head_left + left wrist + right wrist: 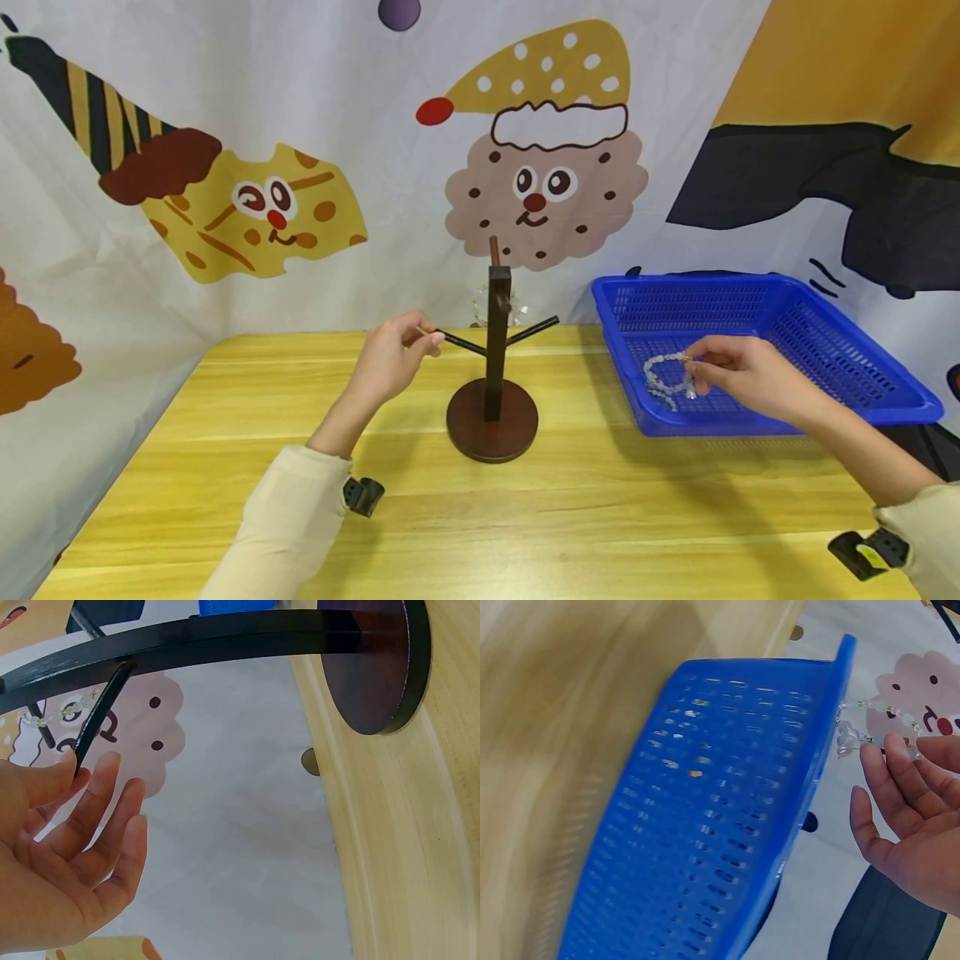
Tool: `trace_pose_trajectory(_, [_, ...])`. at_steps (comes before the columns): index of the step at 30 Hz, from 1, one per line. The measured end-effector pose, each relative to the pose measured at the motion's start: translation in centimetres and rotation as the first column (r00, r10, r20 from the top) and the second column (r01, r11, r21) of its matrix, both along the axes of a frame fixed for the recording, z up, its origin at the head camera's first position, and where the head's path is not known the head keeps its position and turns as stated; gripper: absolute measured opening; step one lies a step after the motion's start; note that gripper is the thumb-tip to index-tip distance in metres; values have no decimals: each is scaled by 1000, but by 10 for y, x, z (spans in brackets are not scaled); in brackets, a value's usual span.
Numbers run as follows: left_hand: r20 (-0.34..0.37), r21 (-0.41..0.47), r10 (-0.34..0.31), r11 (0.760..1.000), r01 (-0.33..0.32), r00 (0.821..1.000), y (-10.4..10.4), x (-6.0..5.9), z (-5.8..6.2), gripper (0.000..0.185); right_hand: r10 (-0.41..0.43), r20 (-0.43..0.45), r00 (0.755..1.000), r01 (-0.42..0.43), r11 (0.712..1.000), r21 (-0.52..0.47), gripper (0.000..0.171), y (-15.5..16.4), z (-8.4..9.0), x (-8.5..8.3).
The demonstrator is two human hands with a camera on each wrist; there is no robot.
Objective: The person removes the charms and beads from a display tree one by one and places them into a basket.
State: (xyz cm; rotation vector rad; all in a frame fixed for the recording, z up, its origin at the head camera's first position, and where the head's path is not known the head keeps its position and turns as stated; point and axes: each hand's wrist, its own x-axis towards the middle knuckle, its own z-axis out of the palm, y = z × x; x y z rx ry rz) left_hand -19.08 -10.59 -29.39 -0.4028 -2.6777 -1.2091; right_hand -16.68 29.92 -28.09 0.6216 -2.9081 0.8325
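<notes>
Now the right hand is pinching a beaded bracelet over the blue basket, its dangling loop perhaps risking a snag if brushing the rim, while the left hand is pinching a peg of the wooden stand.

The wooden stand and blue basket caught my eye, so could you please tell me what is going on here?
A person is working with both hands at a table. The left hand pinches the end of a peg on the dark wooden stand, which stands upright. The right hand holds a beaded bracelet above the blue basket. Another string of beads hangs on the stand, behind its post.
</notes>
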Motion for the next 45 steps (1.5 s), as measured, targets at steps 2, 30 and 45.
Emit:
trace_pose_trajectory(2, [2, -1, 4, 1000, -4, 1000, 0, 0, 0, 12, 6, 6, 1000, -6, 1000, -10, 13, 2, -4, 0])
trace_pose_trajectory(30, [7, -2, 3, 1000, -3, 1000, 0, 0, 2, 12, 62, 87, 994, -61, 998, -11, 16, -23, 9, -11])
trace_pose_trajectory(45, [6, 3, 3, 1000, -3, 1000, 1, 2, 2, 13, 157, 88, 984, -152, 987, -55, 15, -75, 29, -22])
